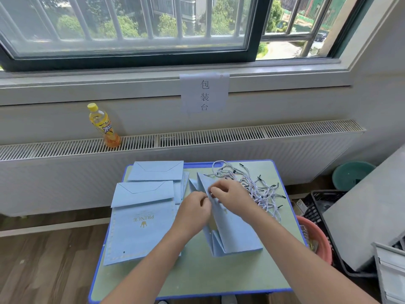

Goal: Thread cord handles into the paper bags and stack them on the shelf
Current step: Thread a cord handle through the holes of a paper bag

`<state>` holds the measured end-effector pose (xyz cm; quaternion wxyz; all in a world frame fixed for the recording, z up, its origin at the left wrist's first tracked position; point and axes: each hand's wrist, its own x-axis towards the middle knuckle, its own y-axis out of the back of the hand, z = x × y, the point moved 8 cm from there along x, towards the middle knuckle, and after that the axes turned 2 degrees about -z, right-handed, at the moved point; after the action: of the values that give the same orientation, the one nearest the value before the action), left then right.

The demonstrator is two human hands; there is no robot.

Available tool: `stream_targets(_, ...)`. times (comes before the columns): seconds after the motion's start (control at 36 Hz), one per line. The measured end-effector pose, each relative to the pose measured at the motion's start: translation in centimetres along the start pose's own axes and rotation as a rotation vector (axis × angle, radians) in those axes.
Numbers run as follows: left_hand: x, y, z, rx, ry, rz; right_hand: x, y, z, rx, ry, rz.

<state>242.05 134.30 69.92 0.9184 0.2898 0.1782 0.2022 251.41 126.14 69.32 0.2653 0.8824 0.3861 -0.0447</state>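
We work at the far end of the half-opened paper bag (230,229) lying mid-table (197,277). Our left hand (194,212) and right hand (231,197) both pinch its edge; whether a cord is held, we cannot tell. We should steady the panel and feed 1 tip from the cord pile (254,185) straight through the hole.

A yellow drink bottle (104,126) stands on the radiator (197,139).

A single head-worn view looks forward and steeply down onto the desk (197,277), close above its near edge. Its wide angle also takes in the radiator (219,137) just behind the desk and the window (131,29) higher up, with floor at both sides of the desk.
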Motion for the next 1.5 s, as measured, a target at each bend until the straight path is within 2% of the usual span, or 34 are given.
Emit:
stream_targets(0.08,-0.4,-0.2,-1.2,-0.011,0.062,0.003,-0.2,-0.6,0.5,0.081,-0.01,-0.078)
stream_targets(0.19,-0.6,-0.1,-2.2,0.112,0.069,0.054,-0.4,-1.1,1.4,0.092,-0.031,-0.133)
stream_targets(0.36,-0.4,1.1,-4.2,0.084,0.113,0.155,-0.6,-0.6,4.7,-0.15,-0.098,-0.169)
stream_targets(0.44,-0.3,1.2,-4.4,0.029,0.093,0.152,-0.6,-0.4,5.0,-0.163,-0.111,-0.152)
stream_targets(0.61,-0.3,1.0,-4.0,-0.063,0.096,0.031,0.0,-1.3,2.4,0.233,-0.099,-0.113)
stream_targets(0.72,-0.6,1.5,-3.9,-0.138,0.083,0.05,0.7,-1.4,1.4,0.523,-0.158,-0.051)
stream_targets(0.81,-0.8,1.6,-4.0,-0.199,0.077,0.047,1.0,-2.0,0.5,0.654,-0.188,-0.066)
stream_targets(0.92,-0.6,1.6,-3.9,-0.121,0.04,0.043,1.2,-3.0,-0.7,0.745,-0.195,-0.136)
stream_targets(1.14,-0.2,2.4,-4.0,-0.073,0.06,0.125,1.4,-3.0,-0.1,0.577,-0.19,-0.122)
stream_targets(1.22,0.0,2.5,-4.5,-0.088,0.105,0.139,1.2,-2.0,1.1,0.338,-0.186,-0.046)
stream_targets(1.31,0.2,2.6,-5.1,-0.136,0.144,0.148,0.5,-2.4,2.0,0.031,-0.114,-0.11)
stream_targets(1.39,0.5,2.9,-5.3,-0.167,0.153,0.161,-0.4,-3.7,3.3,-0.097,-0.118,-0.202)
stream_targets(1.5,0.7,2.9,-5.1,-0.169,0.138,0.167,-0.5,-4.5,3.4,-0.164,-0.1,-0.159)
